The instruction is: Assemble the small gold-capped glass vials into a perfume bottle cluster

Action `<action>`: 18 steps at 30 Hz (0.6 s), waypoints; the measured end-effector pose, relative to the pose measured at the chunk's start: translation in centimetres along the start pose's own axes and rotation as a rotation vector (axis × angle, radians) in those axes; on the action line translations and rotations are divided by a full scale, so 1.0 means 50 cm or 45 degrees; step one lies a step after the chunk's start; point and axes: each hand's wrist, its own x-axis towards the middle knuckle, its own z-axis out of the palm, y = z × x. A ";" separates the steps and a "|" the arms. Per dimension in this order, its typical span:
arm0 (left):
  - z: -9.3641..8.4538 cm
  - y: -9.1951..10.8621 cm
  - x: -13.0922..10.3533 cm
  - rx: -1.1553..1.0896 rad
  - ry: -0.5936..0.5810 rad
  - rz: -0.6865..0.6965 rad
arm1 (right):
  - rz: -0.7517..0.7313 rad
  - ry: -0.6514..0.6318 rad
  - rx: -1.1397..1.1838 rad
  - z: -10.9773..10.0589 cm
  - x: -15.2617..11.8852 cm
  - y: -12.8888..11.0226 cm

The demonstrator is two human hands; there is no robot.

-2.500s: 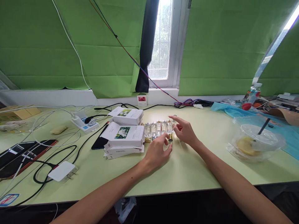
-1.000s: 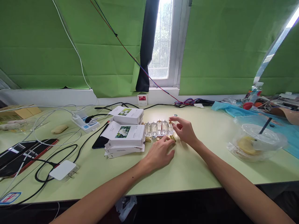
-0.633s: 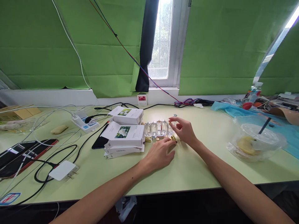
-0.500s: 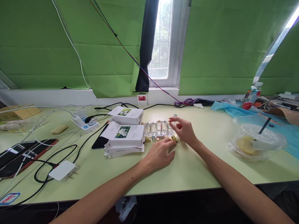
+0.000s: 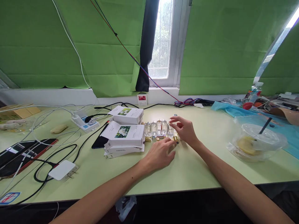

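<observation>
Several small clear glass bottles (image 5: 159, 127) stand upright in a row, some with gold-coloured tops. At the row's right end, my right hand (image 5: 185, 130) hovers with thumb and forefinger apart, close over the last bottle (image 5: 171, 132), partly hidden by the fingers. Whether it touches that bottle, I cannot tell. My left hand (image 5: 161, 154) rests on the table in front of the row, fingers loosely bent and thumb apart. Its fingertips are at a gold cap (image 5: 176, 139) lying on its side. More caps, such as a gold one (image 5: 148, 139), lie before the bottles.
White boxes with flower pictures (image 5: 127, 135) are stacked left of the bottles, over a dark phone (image 5: 99, 141). Cables, a power strip (image 5: 85, 123) and a white charger (image 5: 63, 170) lie farther left. A bagged plastic cup (image 5: 253, 141) stands right, near blue plastic sheeting (image 5: 277, 133).
My right thumb and forefinger have parted slightly at the last bottle's top. The gold cap by my left fingertips has shifted a little. My left hand has barely moved.
</observation>
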 end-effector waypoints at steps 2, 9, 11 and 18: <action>0.000 0.002 -0.001 0.009 0.002 -0.026 | -0.009 0.007 -0.014 0.000 0.000 0.001; -0.005 0.004 -0.003 0.097 -0.032 -0.022 | -0.020 0.021 0.004 0.003 0.001 0.008; -0.005 0.003 -0.003 0.152 -0.059 -0.002 | -0.017 0.022 0.012 0.004 0.001 0.008; 0.000 0.001 -0.002 0.173 -0.064 -0.007 | -0.020 0.038 0.001 0.006 0.000 0.007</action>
